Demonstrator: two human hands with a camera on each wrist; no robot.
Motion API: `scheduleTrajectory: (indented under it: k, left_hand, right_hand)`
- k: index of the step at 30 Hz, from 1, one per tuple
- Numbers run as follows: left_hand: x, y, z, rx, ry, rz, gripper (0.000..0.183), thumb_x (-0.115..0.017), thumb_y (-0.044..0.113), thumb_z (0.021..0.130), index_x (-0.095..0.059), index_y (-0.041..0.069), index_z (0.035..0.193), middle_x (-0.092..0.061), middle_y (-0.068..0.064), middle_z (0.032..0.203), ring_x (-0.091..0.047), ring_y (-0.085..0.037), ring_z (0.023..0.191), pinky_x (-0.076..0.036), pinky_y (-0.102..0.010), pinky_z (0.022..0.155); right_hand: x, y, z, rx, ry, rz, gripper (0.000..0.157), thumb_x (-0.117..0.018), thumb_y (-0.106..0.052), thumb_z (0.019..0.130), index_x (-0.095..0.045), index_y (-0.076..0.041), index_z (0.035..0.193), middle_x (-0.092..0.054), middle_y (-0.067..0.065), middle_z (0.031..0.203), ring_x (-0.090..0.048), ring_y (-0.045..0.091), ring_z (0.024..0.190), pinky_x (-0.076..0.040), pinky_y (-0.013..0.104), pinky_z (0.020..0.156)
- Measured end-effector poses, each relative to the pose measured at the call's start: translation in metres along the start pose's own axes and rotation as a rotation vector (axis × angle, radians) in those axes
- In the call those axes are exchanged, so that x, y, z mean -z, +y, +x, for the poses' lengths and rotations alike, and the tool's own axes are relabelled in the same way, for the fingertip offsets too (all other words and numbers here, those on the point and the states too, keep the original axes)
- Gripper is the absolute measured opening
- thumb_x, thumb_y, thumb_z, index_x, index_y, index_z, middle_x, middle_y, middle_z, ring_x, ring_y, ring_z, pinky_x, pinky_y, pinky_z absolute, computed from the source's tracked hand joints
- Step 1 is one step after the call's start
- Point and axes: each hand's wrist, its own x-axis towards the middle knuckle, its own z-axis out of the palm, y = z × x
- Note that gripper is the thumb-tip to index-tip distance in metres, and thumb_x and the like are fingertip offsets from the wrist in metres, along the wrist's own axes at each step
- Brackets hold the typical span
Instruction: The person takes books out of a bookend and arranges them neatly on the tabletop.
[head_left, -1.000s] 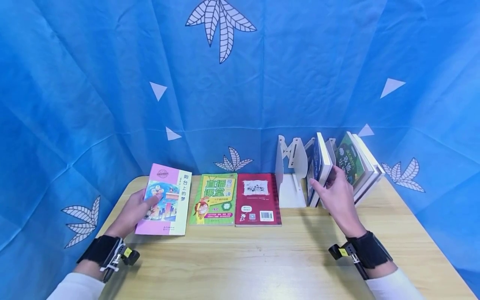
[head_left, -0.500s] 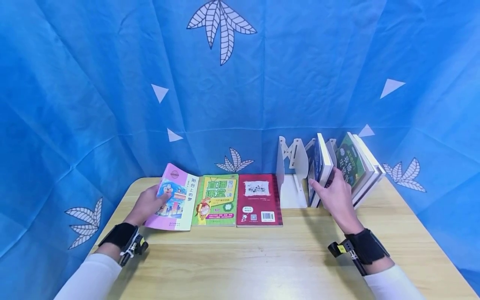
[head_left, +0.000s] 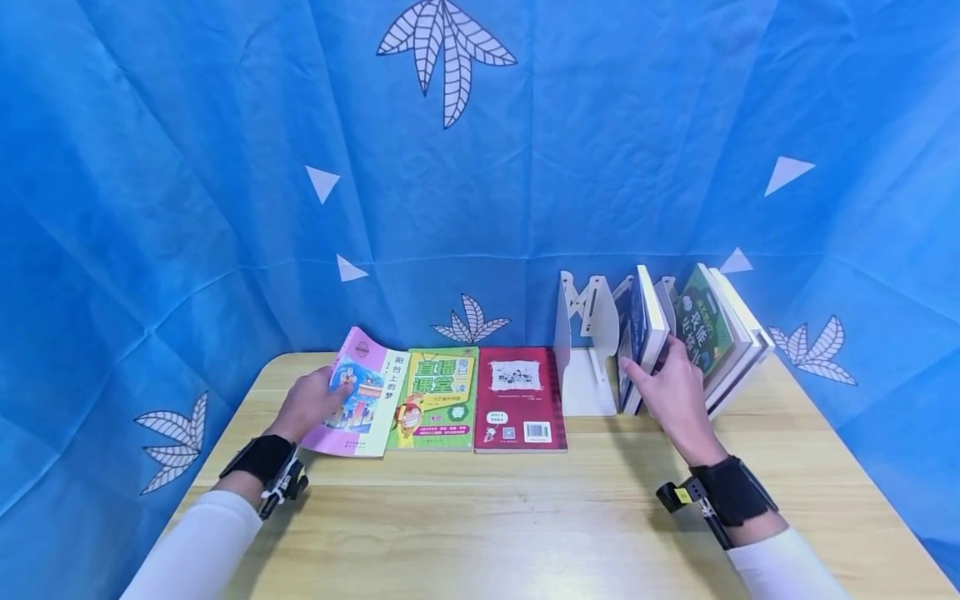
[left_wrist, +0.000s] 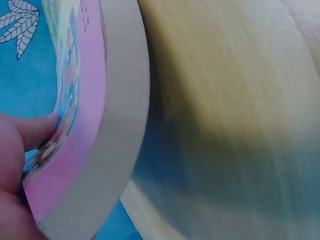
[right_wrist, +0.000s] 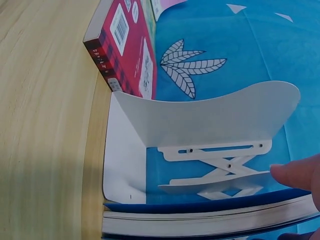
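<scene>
My left hand (head_left: 309,406) grips the left edge of a pink paperback book (head_left: 358,404), thumb on its cover. In the left wrist view the pink book (left_wrist: 92,107) bends in a curve, its page edges facing the camera. Its right edge lies close against a green-and-yellow book (head_left: 435,404). My right hand (head_left: 675,404) holds upright dark-blue books (head_left: 651,325) in a white expandable bookend (head_left: 585,379), thumb on the near side, other fingers partly hidden behind. In the right wrist view, the books' page block (right_wrist: 200,224) runs along the bottom.
A red book (head_left: 520,400) lies between the green-and-yellow book and the bookend. To the right of my right hand lean a green-covered book (head_left: 701,321) and several white-edged ones. A blue patterned cloth (head_left: 480,208) hangs behind the wooden table (head_left: 510,525).
My left hand has carried the pink book rightward and lower, up against the green-and-yellow book, and the cover now bows. My right hand stays at the dark-blue books.
</scene>
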Motion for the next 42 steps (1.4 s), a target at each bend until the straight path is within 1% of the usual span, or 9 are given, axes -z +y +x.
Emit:
scheduleTrajectory:
  k: [4, 12, 17, 20, 27, 31, 34, 39, 42]
  left_hand:
    - [-0.002, -0.001, 0.002, 0.045, -0.005, 0.024, 0.05, -0.05, 0.036, 0.099, -0.043, -0.004, 0.129, -0.061, -0.014, 0.093, -0.058, -0.024, 0.078, -0.048, -0.031, 0.064]
    - [-0.005, 0.005, 0.005, 0.097, -0.006, 0.04, 0.05, -0.05, 0.035, 0.098, -0.044, -0.005, 0.128, -0.06, -0.015, 0.093, -0.058, -0.026, 0.077, -0.046, -0.03, 0.062]
    - [-0.004, 0.011, 0.007, 0.17, -0.015, 0.036, 0.045, -0.054, 0.035, 0.097, -0.049, -0.005, 0.117, -0.059, -0.016, 0.088, -0.058, -0.026, 0.074, -0.045, -0.029, 0.059]
    - [-0.003, 0.012, 0.007, 0.203, -0.028, 0.07, 0.042, -0.055, 0.036, 0.096, -0.052, -0.004, 0.108, -0.058, -0.015, 0.082, -0.057, -0.025, 0.07, -0.044, -0.029, 0.056]
    - [0.001, 0.015, 0.007, 0.216, -0.013, 0.17, 0.04, -0.058, 0.039, 0.093, -0.057, -0.001, 0.096, -0.058, -0.011, 0.072, -0.056, -0.025, 0.064, -0.039, -0.033, 0.059]
    - [0.001, 0.015, 0.009, 0.203, 0.014, 0.205, 0.047, -0.058, 0.04, 0.093, -0.051, -0.003, 0.11, -0.057, -0.013, 0.079, -0.055, -0.029, 0.072, -0.035, -0.037, 0.062]
    - [-0.001, 0.014, 0.01, 0.211, 0.018, 0.2, 0.058, -0.058, 0.041, 0.093, -0.04, -0.005, 0.123, -0.055, -0.017, 0.087, -0.052, -0.033, 0.078, -0.036, -0.04, 0.064]
    - [-0.001, 0.015, 0.01, 0.207, -0.008, 0.22, 0.064, -0.056, 0.04, 0.094, -0.034, -0.01, 0.128, -0.05, -0.024, 0.097, -0.049, -0.038, 0.085, -0.041, -0.049, 0.072]
    - [-0.001, 0.017, 0.009, 0.182, -0.017, 0.266, 0.061, -0.054, 0.038, 0.095, -0.037, -0.013, 0.125, -0.045, -0.026, 0.099, -0.046, -0.04, 0.088, -0.042, -0.052, 0.073]
  right_hand:
    - [-0.001, 0.001, 0.001, 0.013, -0.002, -0.004, 0.084, -0.065, -0.044, 0.087, -0.026, 0.007, 0.141, -0.05, 0.037, 0.124, -0.057, 0.046, 0.102, -0.056, 0.049, 0.07]
    - [-0.002, 0.003, 0.004, 0.041, 0.017, -0.038, 0.074, -0.062, -0.041, 0.09, -0.033, 0.007, 0.137, -0.056, 0.035, 0.117, -0.061, 0.043, 0.095, -0.056, 0.049, 0.065]
    - [-0.005, 0.004, 0.005, 0.081, 0.05, -0.062, 0.063, -0.059, -0.034, 0.093, -0.037, 0.009, 0.134, -0.057, 0.036, 0.114, -0.062, 0.043, 0.093, -0.056, 0.049, 0.063]
    - [-0.007, 0.005, 0.004, 0.107, 0.071, -0.075, 0.056, -0.057, -0.028, 0.094, -0.041, 0.011, 0.13, -0.058, 0.037, 0.111, -0.063, 0.044, 0.088, -0.056, 0.049, 0.06]
    - [-0.007, 0.006, 0.004, 0.125, 0.082, -0.112, 0.045, -0.056, -0.022, 0.094, -0.047, 0.012, 0.122, -0.06, 0.038, 0.102, -0.064, 0.044, 0.077, -0.055, 0.048, 0.054]
    - [-0.007, 0.007, 0.006, 0.125, 0.098, -0.153, 0.033, -0.056, -0.018, 0.094, -0.052, 0.013, 0.102, -0.062, 0.036, 0.085, -0.061, 0.036, 0.058, -0.049, 0.04, 0.041]
    - [-0.007, 0.007, 0.005, 0.118, 0.096, -0.159, 0.028, -0.055, -0.017, 0.094, -0.052, 0.011, 0.092, -0.062, 0.035, 0.079, -0.057, 0.029, 0.051, -0.042, 0.034, 0.035]
    - [-0.007, 0.007, 0.005, 0.111, 0.088, -0.161, 0.024, -0.052, -0.014, 0.094, -0.045, 0.0, 0.076, -0.06, 0.027, 0.07, -0.054, 0.025, 0.049, -0.039, 0.033, 0.035]
    - [-0.007, 0.007, 0.004, 0.101, 0.075, -0.161, 0.024, -0.049, -0.015, 0.095, -0.044, -0.002, 0.075, -0.059, 0.024, 0.068, -0.053, 0.024, 0.047, -0.039, 0.033, 0.035]
